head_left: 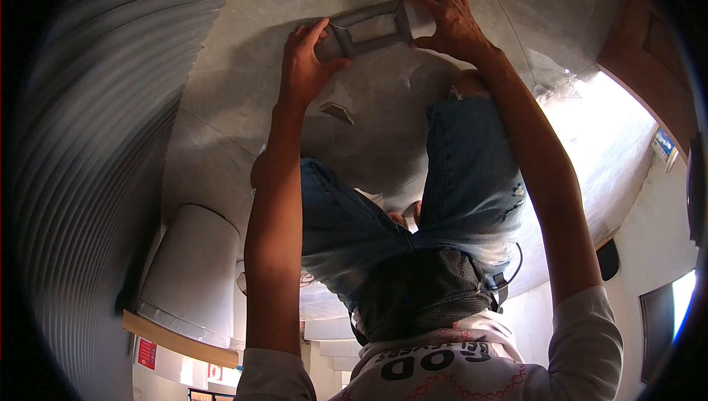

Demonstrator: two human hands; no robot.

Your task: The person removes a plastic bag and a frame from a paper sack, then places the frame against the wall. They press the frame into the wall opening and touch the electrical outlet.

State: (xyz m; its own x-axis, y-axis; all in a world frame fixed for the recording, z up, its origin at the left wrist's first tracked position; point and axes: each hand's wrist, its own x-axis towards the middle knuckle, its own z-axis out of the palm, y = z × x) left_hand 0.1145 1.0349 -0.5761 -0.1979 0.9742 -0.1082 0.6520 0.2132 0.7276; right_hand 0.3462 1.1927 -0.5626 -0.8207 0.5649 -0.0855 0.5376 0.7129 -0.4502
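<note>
Between both hands is a grey, oblong frame-like piece (pixel 372 10) with a rectangular opening in its middle and short crosswise walls. It is tilted slightly, right end higher in view, close over the grey floor (pixel 221 91). My left hand (pixel 304 58) grips its left end, thumb below and fingers above. At the right end, my right hand (pixel 450 21) is closed round it, fingers over the top edge and thumb underneath. A small, flat, angular scrap (pixel 338 112) lies on the floor just below the piece, nearer my knees.
Grey corrugated sheeting (pixel 96 143) runs along the left side. A large grey tub-like container (pixel 193 275) stands at lower left beside a wooden board (pixel 177 338). Bright light falls on the floor at right, near a brown wooden panel (pixel 649 39). My bent legs (pixel 472 157) are below my hands.
</note>
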